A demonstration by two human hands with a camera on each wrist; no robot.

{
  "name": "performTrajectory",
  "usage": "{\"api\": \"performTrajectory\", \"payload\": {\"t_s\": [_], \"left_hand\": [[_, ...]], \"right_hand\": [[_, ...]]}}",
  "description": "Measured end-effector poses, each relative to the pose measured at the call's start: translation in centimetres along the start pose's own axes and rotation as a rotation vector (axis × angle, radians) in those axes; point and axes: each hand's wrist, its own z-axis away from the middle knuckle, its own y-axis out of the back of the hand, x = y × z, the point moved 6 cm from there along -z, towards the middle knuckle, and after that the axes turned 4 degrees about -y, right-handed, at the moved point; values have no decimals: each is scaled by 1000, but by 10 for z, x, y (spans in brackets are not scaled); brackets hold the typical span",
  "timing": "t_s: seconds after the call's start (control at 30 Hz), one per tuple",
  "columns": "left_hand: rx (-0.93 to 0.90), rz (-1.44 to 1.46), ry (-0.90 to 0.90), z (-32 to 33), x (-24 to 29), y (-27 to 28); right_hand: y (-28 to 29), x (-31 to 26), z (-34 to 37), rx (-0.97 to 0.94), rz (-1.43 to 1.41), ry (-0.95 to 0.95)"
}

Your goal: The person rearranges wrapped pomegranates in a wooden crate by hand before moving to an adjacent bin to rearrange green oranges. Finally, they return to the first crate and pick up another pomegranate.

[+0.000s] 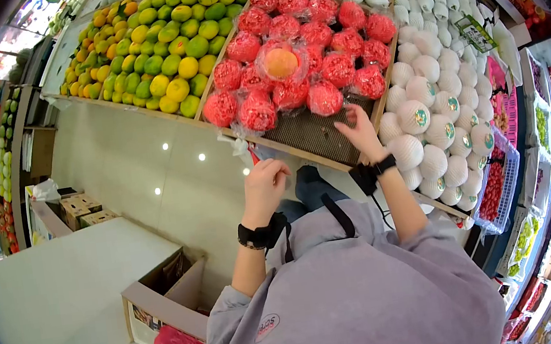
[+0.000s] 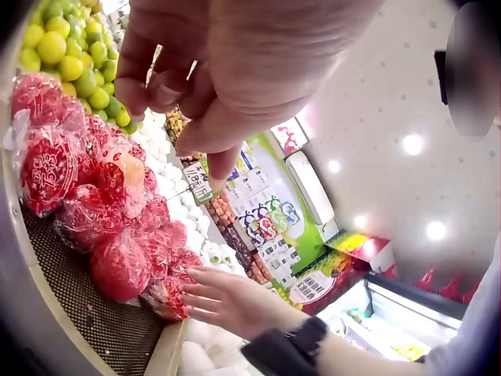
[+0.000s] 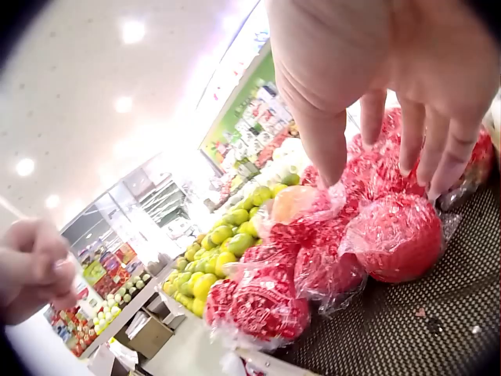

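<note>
Head view: at twelve o'clock, a sloping tray [image 1: 301, 130] holds round fruit in glossy red covers and clear film. The right hand [image 1: 361, 134] hangs over the tray's near-right corner, fingers extended and spread, with nothing visible in their hold. The nearest wrapped fruit [image 1: 325, 98] lies at eleven o'clock from that hand; in the right wrist view it sits just below the fingertips, and whether they touch cannot be told. The left hand [image 1: 268, 181], just outside the tray's front edge, has loosely curled fingers and no visible load; the same fruit lies between one and two o'clock from it.

The fruit looks firm and moderately heavy, its film probably slippery, its flesh liable to bruise. The surest hold is probably a cupped palm around its widest part rather than the loose film. Neighbours crowd it from nine to two o'clock; bare mesh lies at six.
</note>
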Motion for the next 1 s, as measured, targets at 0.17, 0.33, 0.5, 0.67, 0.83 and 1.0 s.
{"api": "performTrajectory", "payload": {"t_s": [0.17, 0.33, 0.5, 0.67, 0.83, 1.0], "left_hand": [[27, 84, 99, -23, -44, 7], [-83, 128, 219, -42, -80, 21], [-285, 204, 120, -94, -110, 29], [-498, 234, -28, -126, -113, 12], [-648, 538, 244, -135, -124, -46], [-578, 1013, 481, -147, -116, -98]], "right_hand": [[-46, 98, -99, 56, -44, -567], [-81, 145, -109, 95, -226, -706], [-76, 91, -78, 353, -73, -658], [-76, 90, -48, 453, -350, -671], [-79, 28, 6, 514, -576, -620], [-86, -54, 23, 469, -394, -372]]}}
